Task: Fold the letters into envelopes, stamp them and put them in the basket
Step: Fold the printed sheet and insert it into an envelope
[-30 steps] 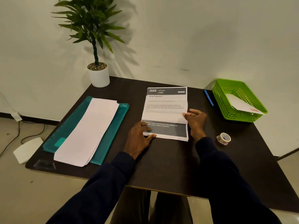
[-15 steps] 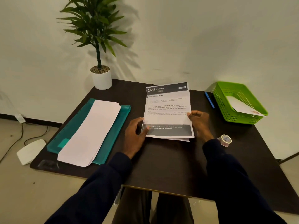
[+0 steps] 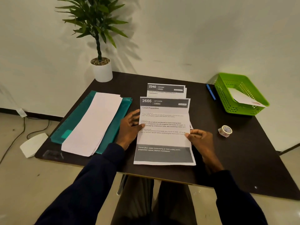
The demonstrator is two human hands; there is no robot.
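Note:
A printed letter headed 2666 is lifted off the dark table toward me. My left hand pinches its left edge, thumb on the front. My right hand pinches its right edge. Behind it another letter headed 2940 lies flat on the table. A stack of white envelopes rests on a teal folder at the left. The green basket at the back right holds one envelope. A roll of stamp tape sits right of my right hand.
A potted plant in a white pot stands at the table's back left corner. A blue pen lies left of the basket. On the floor at the left are a white object and cables. The table's near edge is just below the letter.
Both hands took the 2666 letter by its side edges and lifted it toward me, unfolded. This uncovered the 2940 letter lying beneath it.

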